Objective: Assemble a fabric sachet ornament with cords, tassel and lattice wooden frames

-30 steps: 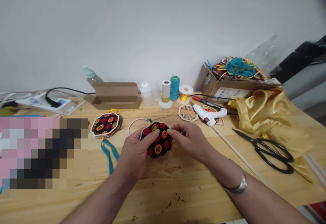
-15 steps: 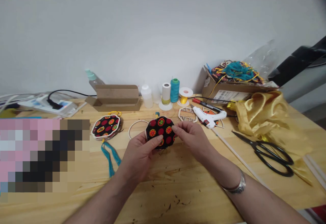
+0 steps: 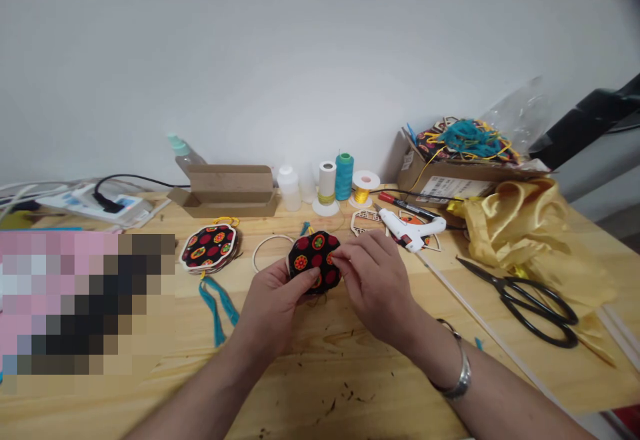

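My left hand (image 3: 273,307) is closed on an octagonal black fabric piece (image 3: 316,260) printed with red dots and orange flowers. Its thumb lies across the front, and the fingers are hidden behind. At the piece's right side, the fingertips of my right hand (image 3: 377,280) come together in a pinch against the printed face; anything between them is too small to make out. A blue-and-yellow cord end (image 3: 306,228) shows at the top of the piece. Just behind lies a thin pale ring (image 3: 257,250), partly covered by the piece and my left hand.
To the left is a wood-rimmed stack of similar pieces (image 3: 209,247) with a blue tassel (image 3: 216,313). Thread spools (image 3: 344,177), an open cardboard box (image 3: 227,203) and a bottle (image 3: 289,188) line the wall. A glue gun (image 3: 413,228), scissors (image 3: 530,300) and gold cloth (image 3: 515,227) lie right.
My right hand has turned, and its fingertips have shifted from the piece's right edge inward onto its face. My left hand keeps its hold almost unmoved.
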A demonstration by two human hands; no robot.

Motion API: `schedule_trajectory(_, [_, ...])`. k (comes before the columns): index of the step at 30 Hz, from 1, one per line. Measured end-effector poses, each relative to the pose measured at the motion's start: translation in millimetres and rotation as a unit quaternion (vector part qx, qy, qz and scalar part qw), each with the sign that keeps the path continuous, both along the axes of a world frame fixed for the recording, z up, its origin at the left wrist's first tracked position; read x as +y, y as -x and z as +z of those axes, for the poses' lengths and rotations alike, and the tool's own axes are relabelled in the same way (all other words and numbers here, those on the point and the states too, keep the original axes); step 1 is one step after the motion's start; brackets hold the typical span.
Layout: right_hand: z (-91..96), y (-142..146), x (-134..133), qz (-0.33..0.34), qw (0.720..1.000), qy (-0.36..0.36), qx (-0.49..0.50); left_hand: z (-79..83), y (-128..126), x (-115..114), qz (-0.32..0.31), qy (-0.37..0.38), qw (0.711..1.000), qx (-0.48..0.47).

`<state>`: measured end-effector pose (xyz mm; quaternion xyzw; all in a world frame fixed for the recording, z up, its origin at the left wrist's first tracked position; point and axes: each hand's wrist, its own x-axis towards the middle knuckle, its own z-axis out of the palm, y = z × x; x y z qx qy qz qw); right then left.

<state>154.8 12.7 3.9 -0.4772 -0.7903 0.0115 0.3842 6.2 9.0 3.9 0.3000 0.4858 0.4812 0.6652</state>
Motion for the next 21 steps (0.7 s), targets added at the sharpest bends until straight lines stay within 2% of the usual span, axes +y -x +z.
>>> schedule_trajectory(13, [-8.1, 0.7, 0.5, 0.003, 0.996, -0.007, -0.093, -3.7, 0.4, -3.6, -0.038, -0.031, 0.997, 0.063])
schedule_trajectory(16, [-8.5, 0.2, 3.4, -0.005, 0.998, 0.006, -0.060, -3.0, 0.1, -3.2, -0.045, -0.034, 0.997, 0.057])
schedule_trajectory(21, [-4.2, -11.0, 14.1, -0.077, 0.995, 0.033, 0.060, -2.3, -1.2, -3.9, -0.066, -0.021, 0.996, 0.048])
